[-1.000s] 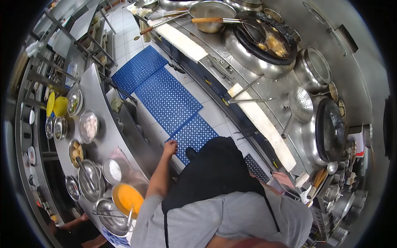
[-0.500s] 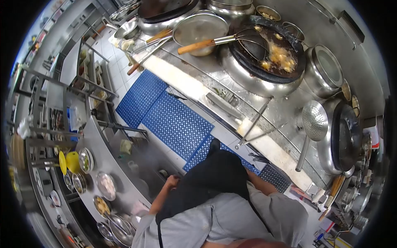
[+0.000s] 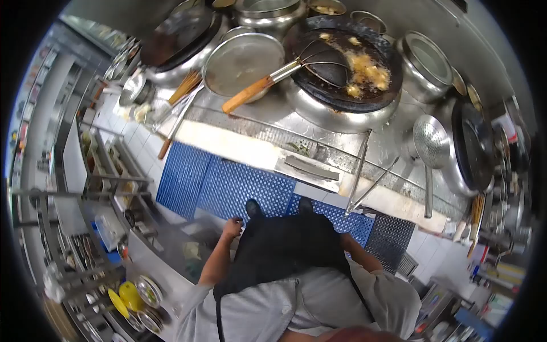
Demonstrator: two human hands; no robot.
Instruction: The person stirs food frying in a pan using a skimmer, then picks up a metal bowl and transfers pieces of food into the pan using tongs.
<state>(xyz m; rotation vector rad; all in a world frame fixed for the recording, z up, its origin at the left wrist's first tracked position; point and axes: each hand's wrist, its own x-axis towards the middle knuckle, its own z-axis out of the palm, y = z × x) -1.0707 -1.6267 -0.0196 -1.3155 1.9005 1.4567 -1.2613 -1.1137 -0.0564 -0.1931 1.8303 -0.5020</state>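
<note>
My left hand (image 3: 232, 228) hangs beside the black apron (image 3: 285, 245), fingers loosely curled, with nothing visible in them. On the other side, my right hand (image 3: 347, 241) is partly hidden by the apron, its fingers out of sight. In front, a wok (image 3: 305, 94) of dark oil holds golden frying pieces (image 3: 367, 74). A wire skimmer (image 3: 250, 94) with a wooden handle rests across the wok rim and a large strainer (image 3: 244, 62). Neither hand touches these. Metal tongs (image 3: 358, 174) and a perforated ladle (image 3: 431, 142) lie on the stove, nearer my right side.
Blue perforated mats (image 3: 239, 179) cover the floor before the stove's pale front edge (image 3: 228, 142). A steel counter (image 3: 154, 259) with bowls and a yellow container (image 3: 131, 296) stands at left. Another wok (image 3: 473, 142) is at right. Lidded pots (image 3: 427, 60) stand behind.
My body and view have turned toward the stove, so it now lies more squarely ahead. Both shoes now show on the mats. The left-hand counter has shifted down and partly out of view.
</note>
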